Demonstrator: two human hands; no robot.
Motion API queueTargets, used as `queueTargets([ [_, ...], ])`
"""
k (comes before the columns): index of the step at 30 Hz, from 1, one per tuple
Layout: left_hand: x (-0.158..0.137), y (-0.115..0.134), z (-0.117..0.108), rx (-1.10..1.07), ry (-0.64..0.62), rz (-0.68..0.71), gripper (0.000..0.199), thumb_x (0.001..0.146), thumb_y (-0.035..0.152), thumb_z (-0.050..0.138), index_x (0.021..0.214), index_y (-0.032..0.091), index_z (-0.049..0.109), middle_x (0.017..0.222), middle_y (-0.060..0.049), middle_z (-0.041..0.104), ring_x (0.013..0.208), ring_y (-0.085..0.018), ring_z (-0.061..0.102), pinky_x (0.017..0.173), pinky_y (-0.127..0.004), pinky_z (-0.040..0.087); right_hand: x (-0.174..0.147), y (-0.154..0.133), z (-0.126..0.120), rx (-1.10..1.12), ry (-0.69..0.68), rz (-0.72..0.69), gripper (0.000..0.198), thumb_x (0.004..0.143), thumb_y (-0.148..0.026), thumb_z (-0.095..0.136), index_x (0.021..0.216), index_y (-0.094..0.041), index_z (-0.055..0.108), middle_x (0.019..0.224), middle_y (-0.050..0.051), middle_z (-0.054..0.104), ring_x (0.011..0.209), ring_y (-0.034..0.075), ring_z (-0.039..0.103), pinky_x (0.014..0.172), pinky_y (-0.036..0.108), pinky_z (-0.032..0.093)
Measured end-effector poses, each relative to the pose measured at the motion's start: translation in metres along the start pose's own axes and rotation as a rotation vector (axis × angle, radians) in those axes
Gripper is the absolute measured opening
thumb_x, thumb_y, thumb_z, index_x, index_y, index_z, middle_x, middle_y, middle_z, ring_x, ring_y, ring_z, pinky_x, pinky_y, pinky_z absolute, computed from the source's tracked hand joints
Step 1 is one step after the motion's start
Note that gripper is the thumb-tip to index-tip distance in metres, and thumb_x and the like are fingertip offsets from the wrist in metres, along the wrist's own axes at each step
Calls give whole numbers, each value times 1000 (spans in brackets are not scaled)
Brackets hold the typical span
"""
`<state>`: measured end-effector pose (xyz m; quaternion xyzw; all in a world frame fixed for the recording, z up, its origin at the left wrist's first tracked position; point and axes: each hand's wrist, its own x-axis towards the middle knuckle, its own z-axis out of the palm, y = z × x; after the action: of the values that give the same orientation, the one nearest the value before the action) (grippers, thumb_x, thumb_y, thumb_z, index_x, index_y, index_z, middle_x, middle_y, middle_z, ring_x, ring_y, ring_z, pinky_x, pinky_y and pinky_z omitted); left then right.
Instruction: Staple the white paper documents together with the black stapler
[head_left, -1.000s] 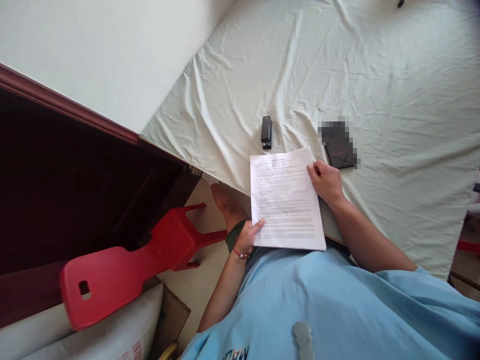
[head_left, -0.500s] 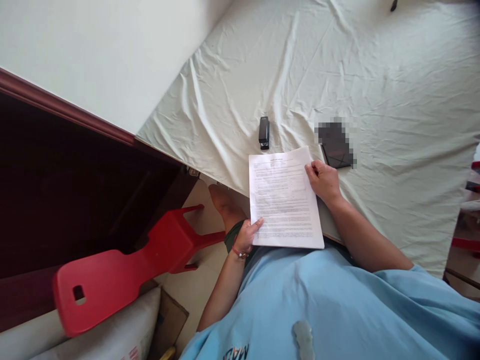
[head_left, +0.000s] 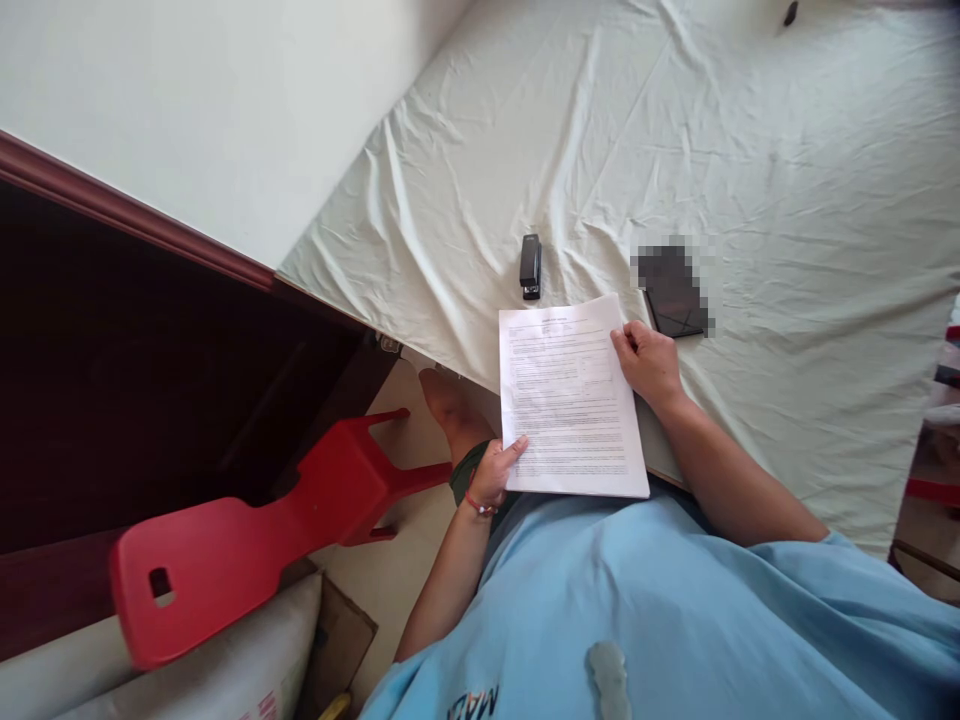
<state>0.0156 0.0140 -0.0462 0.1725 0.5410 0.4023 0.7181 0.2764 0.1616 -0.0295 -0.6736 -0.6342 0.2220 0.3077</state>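
A stack of printed paper sheets lies between my two hands over the near edge of the table. My left hand grips its lower left side, the thumb on top and the other fingers hidden beneath. At the upper right edge, my right hand pinches the sheets between thumb and curled fingers. Just beyond the top edge of the paper stands a black stapler. To the right of it, close to my right hand, a dark flat object lies partly blurred out.
A wrinkled pale cloth covers the table. On the left are a red plastic chair, a white sack and a dark wooden panel. A small dark object lies at the far edge of view.
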Motion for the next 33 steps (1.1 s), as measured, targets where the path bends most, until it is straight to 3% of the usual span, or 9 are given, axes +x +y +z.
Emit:
queueTargets([
  [33,-1,0,0,-7,12,10,63,62,48,93,103,2,77,106,-22,76,114,-41,69,108,-52,52,0,2,2,-9,1,1,31,95,-44,49,75,-22,58,71,4,63,64,18,50,63,32,28],
])
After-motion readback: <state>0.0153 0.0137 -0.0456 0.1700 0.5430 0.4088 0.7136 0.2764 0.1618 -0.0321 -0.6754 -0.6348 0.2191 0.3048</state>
